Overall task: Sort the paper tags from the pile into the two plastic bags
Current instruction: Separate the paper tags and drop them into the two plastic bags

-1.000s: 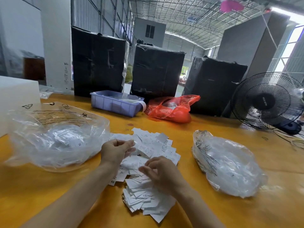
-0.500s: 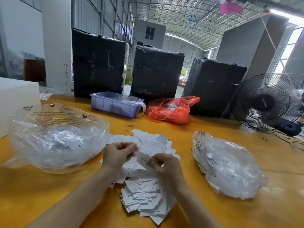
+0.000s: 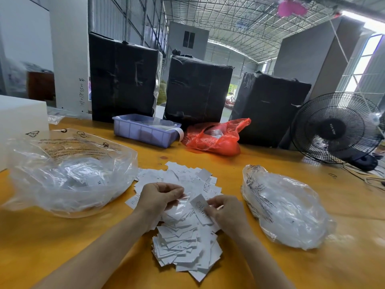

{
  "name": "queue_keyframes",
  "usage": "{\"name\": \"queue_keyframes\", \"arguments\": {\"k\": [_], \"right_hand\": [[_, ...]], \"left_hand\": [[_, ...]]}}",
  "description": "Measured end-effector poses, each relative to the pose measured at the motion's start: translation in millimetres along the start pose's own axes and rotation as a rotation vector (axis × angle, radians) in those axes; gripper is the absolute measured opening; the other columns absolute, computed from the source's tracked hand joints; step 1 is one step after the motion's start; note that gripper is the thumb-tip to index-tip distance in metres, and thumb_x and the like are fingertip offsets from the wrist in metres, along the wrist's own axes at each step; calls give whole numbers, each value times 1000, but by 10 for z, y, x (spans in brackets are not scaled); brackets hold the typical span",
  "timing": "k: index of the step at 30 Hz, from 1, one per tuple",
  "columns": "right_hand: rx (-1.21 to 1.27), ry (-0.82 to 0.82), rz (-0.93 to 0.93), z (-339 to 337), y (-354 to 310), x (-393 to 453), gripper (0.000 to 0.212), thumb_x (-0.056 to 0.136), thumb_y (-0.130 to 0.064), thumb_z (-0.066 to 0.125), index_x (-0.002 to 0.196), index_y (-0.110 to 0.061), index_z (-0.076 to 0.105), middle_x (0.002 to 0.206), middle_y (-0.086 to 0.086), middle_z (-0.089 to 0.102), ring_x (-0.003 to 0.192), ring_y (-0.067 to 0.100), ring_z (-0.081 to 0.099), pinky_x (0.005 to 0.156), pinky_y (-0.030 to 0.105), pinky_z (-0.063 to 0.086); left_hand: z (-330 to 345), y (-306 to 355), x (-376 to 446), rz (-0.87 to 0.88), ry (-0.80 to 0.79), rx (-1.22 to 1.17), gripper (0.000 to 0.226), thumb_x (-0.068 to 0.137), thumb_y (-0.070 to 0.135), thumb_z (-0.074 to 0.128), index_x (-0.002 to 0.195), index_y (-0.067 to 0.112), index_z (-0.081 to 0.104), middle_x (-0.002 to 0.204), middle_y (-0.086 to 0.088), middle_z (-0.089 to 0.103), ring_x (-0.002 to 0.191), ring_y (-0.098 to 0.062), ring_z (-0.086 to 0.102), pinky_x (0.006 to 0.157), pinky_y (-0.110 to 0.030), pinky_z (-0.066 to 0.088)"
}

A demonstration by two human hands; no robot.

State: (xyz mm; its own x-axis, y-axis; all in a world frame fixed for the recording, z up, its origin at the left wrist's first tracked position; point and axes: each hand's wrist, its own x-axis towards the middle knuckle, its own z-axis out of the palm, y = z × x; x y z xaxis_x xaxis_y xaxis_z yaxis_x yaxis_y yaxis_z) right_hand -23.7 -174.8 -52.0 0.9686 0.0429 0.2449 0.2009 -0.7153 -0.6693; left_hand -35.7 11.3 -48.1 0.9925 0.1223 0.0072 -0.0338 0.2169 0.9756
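**Tag lifted, bag not yet chosen**

Over the pile of paper tags (image 3: 183, 236) on the worktop (image 3: 52, 247), the right hand (image 3: 226, 213) pinched one tag (image 3: 201, 205) upright; the left hand (image 3: 158, 197) curled above the pile, its hold unclear. Left of the pile lay the larger plastic bag (image 3: 70, 174), right of it the smaller bag (image 3: 287, 207). A misread size mark could send the tag wrong, and the fan (image 3: 335, 130) beyond the pile could scatter loose tags if running.

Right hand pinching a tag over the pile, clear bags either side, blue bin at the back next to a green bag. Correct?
Not quite: the bag beside the blue bin is red, not green, as the head view shows. The rest holds: the right hand pinches a tag over the pile, with clear bags left and right.
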Motion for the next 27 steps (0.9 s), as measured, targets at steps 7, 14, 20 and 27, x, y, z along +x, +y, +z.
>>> {"name": "queue_keyframes", "arguments": {"k": [7,14,20,27], "right_hand": [[32,-3,-52,15,-3,-1,19,87,-26,66,102,-14,69,92,0,67,78,10,60,68,23,49],[-2,-15,-77,62,-22,-6,31,77,-17,75,103,-3,67,102,5,68,93,21,62,85,34,51],[-63,9,-4,47,58,33,37,79,-28,75,113,-15,67,112,1,57,96,14,56,74,19,40],[-52,68,-38,3,72,25,26,78,-19,75,104,-17,73,91,0,69,77,11,60,68,24,48]], "left_hand": [[16,7,-21,5,-29,49,3,75,-1,74,76,1,72,67,-12,72,46,-8,59,44,-15,45],[14,1,-37,13,-31,58,7,70,-1,77,73,1,71,64,-13,71,45,-8,58,43,-15,44],[21,9,-59,9,-52,62,6,69,2,78,71,3,72,66,-15,71,45,-8,57,43,-15,44],[33,10,-66,36,-58,114,4,76,9,75,77,5,74,72,-10,74,50,-5,59,47,-15,45]]}}
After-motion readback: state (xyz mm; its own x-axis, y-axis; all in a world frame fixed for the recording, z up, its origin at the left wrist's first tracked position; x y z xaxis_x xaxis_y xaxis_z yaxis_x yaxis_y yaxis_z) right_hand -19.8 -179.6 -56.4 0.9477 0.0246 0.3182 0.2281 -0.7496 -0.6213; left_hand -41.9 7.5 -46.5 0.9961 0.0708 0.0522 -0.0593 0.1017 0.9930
